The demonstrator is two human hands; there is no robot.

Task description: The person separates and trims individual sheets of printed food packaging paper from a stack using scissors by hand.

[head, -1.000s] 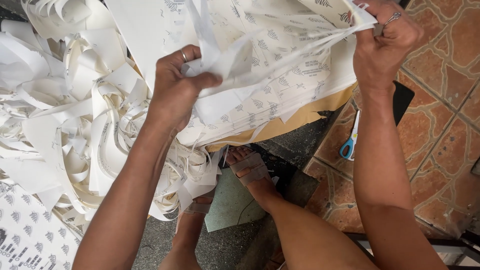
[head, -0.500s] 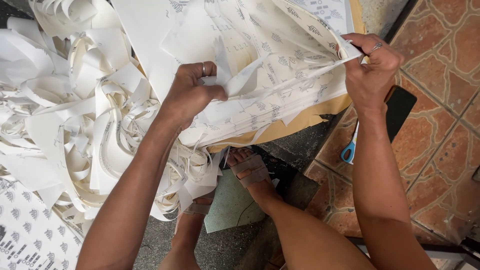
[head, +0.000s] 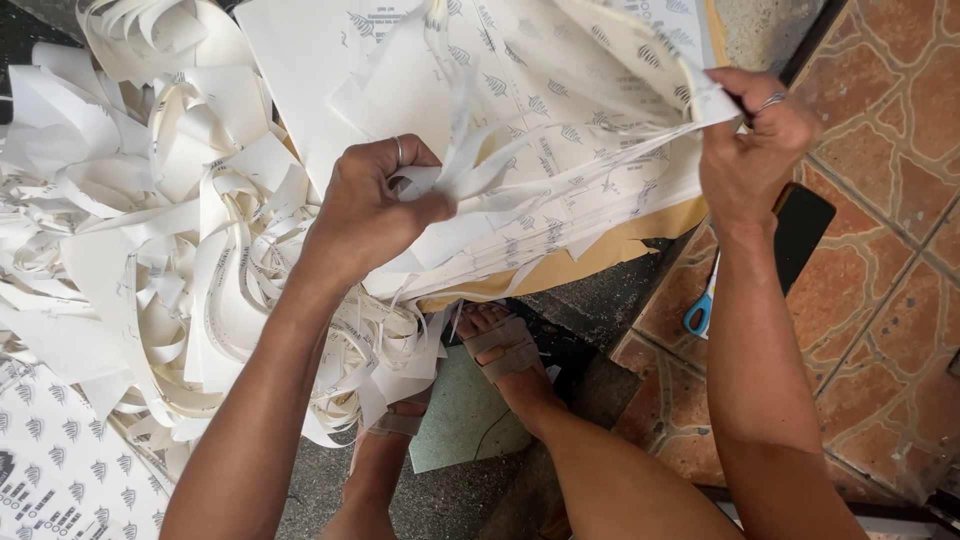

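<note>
My left hand (head: 372,205), with a ring on one finger, grips the near edge of a stack of white printed paper sheets (head: 560,140) covered in small dark leaf marks. My right hand (head: 752,150), also ringed, pinches the right-hand corner of the same stack and lifts several sheets apart. The stack rests on a brown cardboard sheet (head: 600,255). Both forearms reach up from the bottom of the head view.
A heap of curled white paper strips (head: 140,250) lies to the left. Another printed sheet (head: 60,480) lies at the bottom left. Blue-handled scissors (head: 700,312) and a black flat object (head: 805,235) lie on the orange tiled floor (head: 890,300). My sandalled feet (head: 505,350) are below the stack.
Both hands have moved down and left in the view while holding the sheets. My right hand has drawn closer to the left, and the stack's corner is bent and fanned more.
</note>
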